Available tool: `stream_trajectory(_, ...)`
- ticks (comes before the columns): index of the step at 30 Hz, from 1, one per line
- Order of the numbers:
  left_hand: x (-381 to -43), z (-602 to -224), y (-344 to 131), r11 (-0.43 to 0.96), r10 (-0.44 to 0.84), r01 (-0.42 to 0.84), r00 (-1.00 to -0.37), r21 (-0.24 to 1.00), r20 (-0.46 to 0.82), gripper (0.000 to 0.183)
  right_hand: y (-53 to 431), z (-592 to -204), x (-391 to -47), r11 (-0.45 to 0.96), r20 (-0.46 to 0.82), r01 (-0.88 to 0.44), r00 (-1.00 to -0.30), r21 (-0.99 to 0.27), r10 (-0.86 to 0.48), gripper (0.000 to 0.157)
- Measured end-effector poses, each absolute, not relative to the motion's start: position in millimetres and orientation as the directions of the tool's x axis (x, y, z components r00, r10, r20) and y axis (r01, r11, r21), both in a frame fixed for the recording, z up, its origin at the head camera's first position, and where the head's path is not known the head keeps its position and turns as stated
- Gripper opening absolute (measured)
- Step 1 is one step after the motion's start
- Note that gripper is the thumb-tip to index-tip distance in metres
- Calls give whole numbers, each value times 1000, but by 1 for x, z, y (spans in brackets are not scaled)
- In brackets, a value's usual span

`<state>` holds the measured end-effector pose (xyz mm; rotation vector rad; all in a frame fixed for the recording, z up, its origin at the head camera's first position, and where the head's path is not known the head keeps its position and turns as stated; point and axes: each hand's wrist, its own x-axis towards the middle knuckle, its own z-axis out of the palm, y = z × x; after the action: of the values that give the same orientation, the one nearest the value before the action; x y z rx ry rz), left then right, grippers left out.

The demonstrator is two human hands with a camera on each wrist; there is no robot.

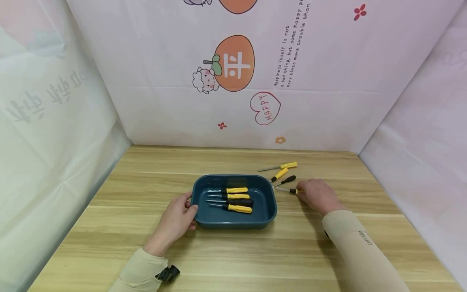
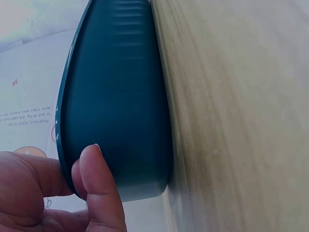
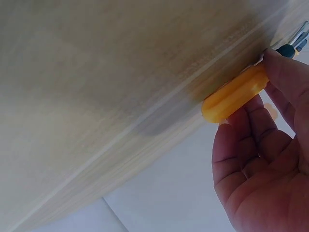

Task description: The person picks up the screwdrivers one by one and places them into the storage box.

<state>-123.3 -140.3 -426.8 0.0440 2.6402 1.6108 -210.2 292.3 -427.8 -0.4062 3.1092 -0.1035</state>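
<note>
A dark blue rectangular plastic tub (image 1: 235, 223) stands on the table, with several screwdrivers (image 1: 238, 209) lying inside, mostly yellow-handled and one with a black handle. My left hand (image 1: 176, 217) grips the tub's left end, thumb and fingers pinching its wall (image 2: 116, 96). To the right of the tub, my right hand (image 1: 318, 195) pinches a yellow-and-black screwdriver (image 3: 236, 94) by its handle, low over the table. Its shank points left, towards the tub. Just behind it lie a small black-handled screwdriver (image 1: 289, 180) and a yellow-handled screwdriver (image 1: 280, 174).
Farther back lies another yellow-handled screwdriver (image 1: 289, 165). The wood-grain table (image 1: 237, 259) meets a printed white sheet (image 1: 175, 113) at the back, and white sheets hang at both sides.
</note>
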Motion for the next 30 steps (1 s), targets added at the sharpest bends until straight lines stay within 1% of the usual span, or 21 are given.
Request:
stream_trajectory(4, -123, -427, -140, 455, 48, -4, -998, 891, -29, 51, 291, -427, -210, 965, 5, -244, -970, -93, -244, 17)
stream_trajectory(8, -123, -426, -140, 451, 46, -8, -998, 893, -32, 51, 291, -424, -209, 964, 17, -239, -971, -119, -239, 19)
stream_trajectory(13, -123, -426, -140, 452, 45, -9, -998, 892, -32, 51, 290, -420, -210, 956, 71, -264, -964, -129, -257, 21)
stream_trajectory(18, -123, -426, -140, 452, 46, -8, -998, 892, -32, 50, 287, -413, -209, 946, 108, -287, -956, -151, -273, 20)
stream_trajectory(23, -123, -426, -140, 452, 48, -4, -998, 892, -29, 50, 283, -407, -206, 937, 132, -304, -950, -174, -284, 21)
stream_trajectory(30, -123, -426, -140, 449, 49, -3, -998, 894, -28, 51, 275, -398, -201, 929, 146, -295, -952, -223, -268, 23)
